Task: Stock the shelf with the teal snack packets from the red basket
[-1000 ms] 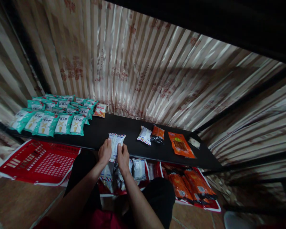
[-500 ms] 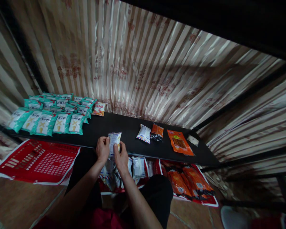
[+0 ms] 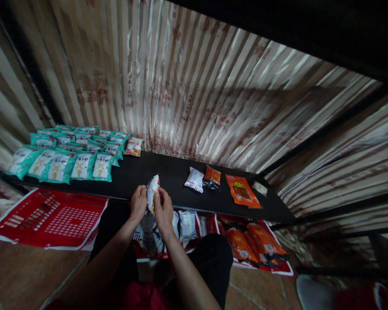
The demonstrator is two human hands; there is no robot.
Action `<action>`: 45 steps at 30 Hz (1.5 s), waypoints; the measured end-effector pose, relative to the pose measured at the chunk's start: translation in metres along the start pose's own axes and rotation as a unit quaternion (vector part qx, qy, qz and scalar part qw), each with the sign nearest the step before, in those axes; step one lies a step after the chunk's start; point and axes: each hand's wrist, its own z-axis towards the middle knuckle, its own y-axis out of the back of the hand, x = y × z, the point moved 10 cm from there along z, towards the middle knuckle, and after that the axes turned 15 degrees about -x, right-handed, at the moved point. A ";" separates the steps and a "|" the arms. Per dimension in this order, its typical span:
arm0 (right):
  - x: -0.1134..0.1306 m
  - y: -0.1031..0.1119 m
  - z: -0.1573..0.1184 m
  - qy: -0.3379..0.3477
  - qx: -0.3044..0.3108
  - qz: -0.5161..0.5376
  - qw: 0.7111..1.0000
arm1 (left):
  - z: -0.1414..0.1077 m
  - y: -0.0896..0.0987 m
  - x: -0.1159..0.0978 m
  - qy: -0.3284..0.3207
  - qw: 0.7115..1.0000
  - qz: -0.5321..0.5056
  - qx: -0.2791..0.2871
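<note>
A small snack packet (image 3: 153, 193) is held upright and turned edge-on over the front edge of the black shelf (image 3: 168, 172). My left hand (image 3: 138, 203) grips its left side, and my right hand (image 3: 163, 211) grips its right side. To the right on the shelf lie a white packet (image 3: 194, 179), an orange and black packet (image 3: 212, 178) and a flat orange packet (image 3: 242, 191). Rows of teal packets (image 3: 61, 165) fill the shelf's left end, with a red and white packet (image 3: 133, 147) beside them.
Below the shelf are a red basket (image 3: 67, 215) at the left, white packets (image 3: 188, 224) in a middle basket, and orange packets (image 3: 267, 241) in a right basket. Behind hangs a striped curtain (image 3: 181, 86). A small white item (image 3: 260, 188) lies at the shelf's right end.
The held packet has turned between my hands from its flat printed face to a narrower, edge-on view. Both hands remain over the shelf's front edge.
</note>
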 end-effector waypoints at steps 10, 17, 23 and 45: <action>-0.002 -0.010 -0.005 0.054 0.012 -0.025 0.998 | -0.003 -0.006 0.015 0.089 0.976 -0.192 0.049; 0.001 -0.018 -0.011 0.085 0.010 -0.043 0.995 | -0.019 -0.016 0.010 0.156 0.926 -0.288 0.187; 0.006 -0.026 -0.016 0.101 0.022 -0.024 0.994 | -0.022 -0.012 0.014 0.155 0.923 -0.274 0.220; -0.037 -0.045 -0.030 -0.179 0.150 0.211 0.949 | -0.026 0.008 0.023 0.259 0.881 -0.341 0.199</action>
